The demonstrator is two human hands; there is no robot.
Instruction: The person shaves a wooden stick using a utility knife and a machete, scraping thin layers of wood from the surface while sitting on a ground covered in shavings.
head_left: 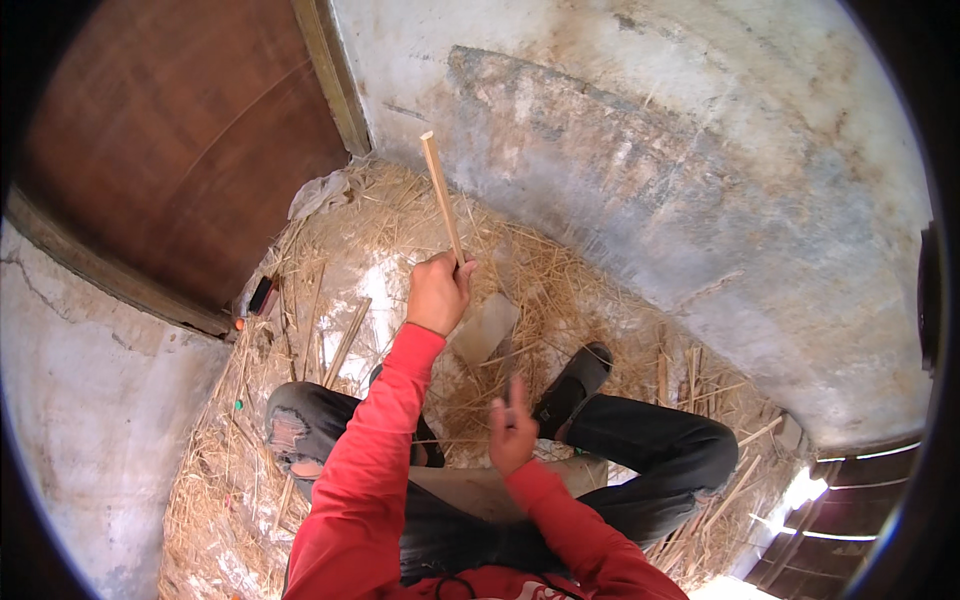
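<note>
My left hand (440, 291) is closed round the lower end of a slim, pale wooden stick (443, 190). The stick stands up and leans slightly left, its cut tip toward the wall. Lower and to the right, my right hand (512, 434) is apart from the stick, with its index finger stretched forward and the other fingers curled. A narrow dark shape shows between its fingers, too small and blurred to name. Beyond that hand, a flat pale slab (488, 328) lies on the straw.
Loose straw (545, 275) covers much of the floor round my crossed legs. Thin wood strips (347, 338) lie at left, with a small dark object (261, 295) by the brown door panel (190, 150). A stained wall (700, 190) rises ahead and right. A crumpled pale cloth (320, 193) sits in the corner.
</note>
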